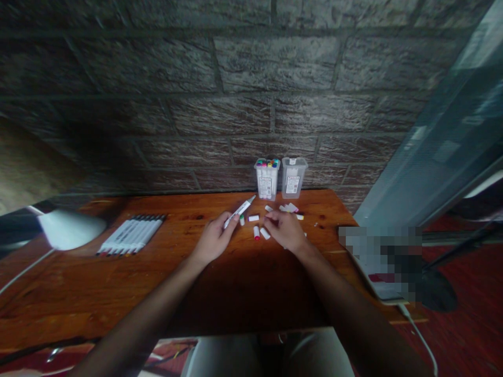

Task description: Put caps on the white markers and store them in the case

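My left hand (215, 236) is closed around a white marker (240, 209), whose uncapped tip points up and to the right. Just beside that marker stands a green-ended cap (241, 220). My right hand (286, 228) hovers low over several loose caps, its thumb and fingers bent together; whatever lies between them is too small to make out. Around it on the wooden table (251, 283) lie a white cap (265, 233), a red-ended cap (257, 233), a dark-edged cap (253, 218) and a small cluster of caps (290, 208).
Against the brick wall stand a clear box of colourful markers (267, 180) and another clear box (294, 180). A row of white markers (131, 234) lies at left, near a lamp (73, 229). A pixelated device (387, 285) with a cable sits at the right edge.
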